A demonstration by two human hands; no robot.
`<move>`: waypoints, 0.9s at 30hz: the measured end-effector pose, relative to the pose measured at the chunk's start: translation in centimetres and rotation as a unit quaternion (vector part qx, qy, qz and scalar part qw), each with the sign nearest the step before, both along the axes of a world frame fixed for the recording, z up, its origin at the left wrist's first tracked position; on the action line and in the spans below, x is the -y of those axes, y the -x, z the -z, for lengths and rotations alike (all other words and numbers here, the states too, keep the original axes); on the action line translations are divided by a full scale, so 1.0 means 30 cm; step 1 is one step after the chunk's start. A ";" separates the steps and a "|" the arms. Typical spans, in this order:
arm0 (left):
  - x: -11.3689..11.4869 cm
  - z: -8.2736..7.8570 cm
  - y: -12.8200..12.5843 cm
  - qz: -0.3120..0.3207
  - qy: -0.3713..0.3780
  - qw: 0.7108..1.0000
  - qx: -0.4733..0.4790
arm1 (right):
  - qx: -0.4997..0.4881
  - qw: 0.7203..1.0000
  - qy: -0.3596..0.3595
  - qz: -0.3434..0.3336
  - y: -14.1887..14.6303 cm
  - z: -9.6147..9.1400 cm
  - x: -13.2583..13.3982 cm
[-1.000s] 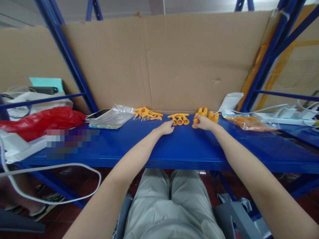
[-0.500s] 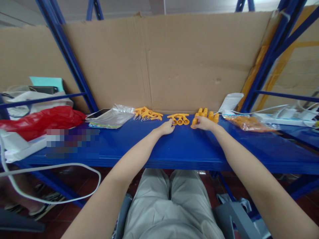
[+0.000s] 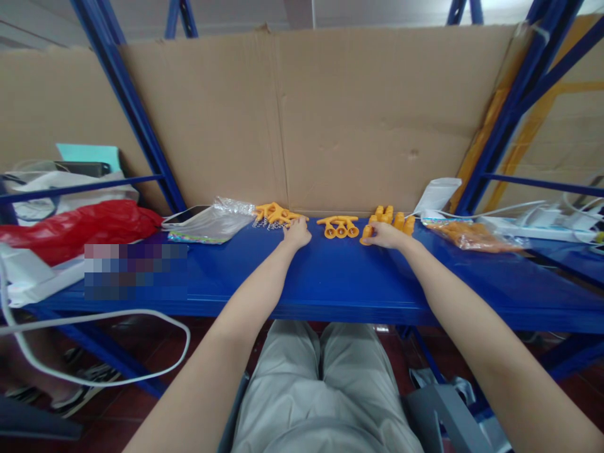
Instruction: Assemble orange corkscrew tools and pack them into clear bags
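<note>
Shifted left since half a second ago: left hand (image 3: 297, 233), from row of three orange parts (image 3: 341, 219) to right end of chained pile (image 3: 274, 211) — fingers bent, cannot tell if closed on anything. Hardly changed: right hand (image 3: 385, 234), pinching single part (image 3: 365, 238) between thumb and fingers, just right of row. Close behind — cluster of more parts (image 3: 399, 221). Just left of chained pile, clear bag (image 3: 214, 224) on blue shelf (image 3: 349, 277).

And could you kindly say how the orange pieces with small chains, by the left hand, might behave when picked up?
The orange pieces would probably hold their shape, as their arms stick out without sagging. The small chains would likely dangle, being thin. The pieces overlap, so lifting one may drag others.
</note>
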State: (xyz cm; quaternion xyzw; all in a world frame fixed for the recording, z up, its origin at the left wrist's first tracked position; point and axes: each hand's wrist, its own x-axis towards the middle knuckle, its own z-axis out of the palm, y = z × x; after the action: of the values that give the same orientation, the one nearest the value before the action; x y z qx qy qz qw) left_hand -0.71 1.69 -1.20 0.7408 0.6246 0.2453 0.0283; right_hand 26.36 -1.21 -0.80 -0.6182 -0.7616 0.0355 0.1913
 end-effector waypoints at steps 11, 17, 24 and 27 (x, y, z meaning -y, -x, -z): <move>-0.047 0.028 0.051 -0.022 0.082 0.996 -0.037 | 0.005 1.000 0.010 0.008 0.024 -0.024 0.028; -0.047 0.029 0.043 -0.002 0.070 0.996 -0.054 | -0.006 1.000 0.000 -0.001 0.019 -0.016 0.023; -0.028 0.017 0.031 0.031 0.042 0.992 -0.111 | -0.013 1.000 0.016 0.004 0.027 -0.025 0.033; -0.024 0.009 0.033 0.032 0.024 0.991 -0.128 | -0.009 1.000 0.015 0.005 0.030 -0.028 0.037</move>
State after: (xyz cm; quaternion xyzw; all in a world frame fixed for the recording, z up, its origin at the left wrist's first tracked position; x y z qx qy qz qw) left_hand -1.70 2.41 -1.47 0.7847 0.6050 0.1321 -0.0265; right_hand 25.47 -2.33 0.05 -0.6243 -0.7563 0.0514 0.1890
